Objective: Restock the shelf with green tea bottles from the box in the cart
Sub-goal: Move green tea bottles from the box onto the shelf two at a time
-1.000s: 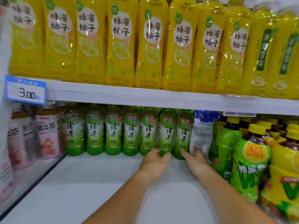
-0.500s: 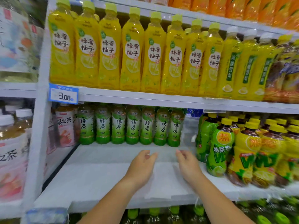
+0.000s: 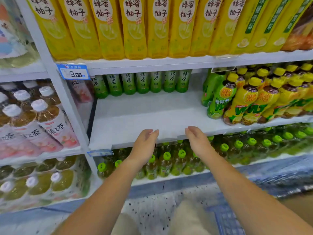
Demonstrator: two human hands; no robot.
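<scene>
Several green tea bottles [image 3: 142, 83] with green labels stand in a row at the back of the white middle shelf [image 3: 144, 114]. The front of that shelf is bare. My left hand [image 3: 144, 146] and my right hand [image 3: 199, 143] hover side by side at the shelf's front edge, palms facing each other, fingers loosely apart, holding nothing. The bottles are well beyond both hands. A blue edge at the lower right may be the cart [image 3: 227, 219]; the box is not in view.
Yellow honey-citron bottles [image 3: 133, 26] fill the shelf above. Green and yellow lemon-tea bottles [image 3: 245, 97] crowd the right of the middle shelf. Green-capped bottles [image 3: 166, 163] sit on the shelf below. Pink-labelled tea bottles [image 3: 39, 126] fill the left bay. A price tag [image 3: 73, 72] reads 3.00.
Both hands have pulled back from the row of green tea bottles to the shelf's front edge, empty. My view has backed away and tilted down, showing the lower shelf and floor.
</scene>
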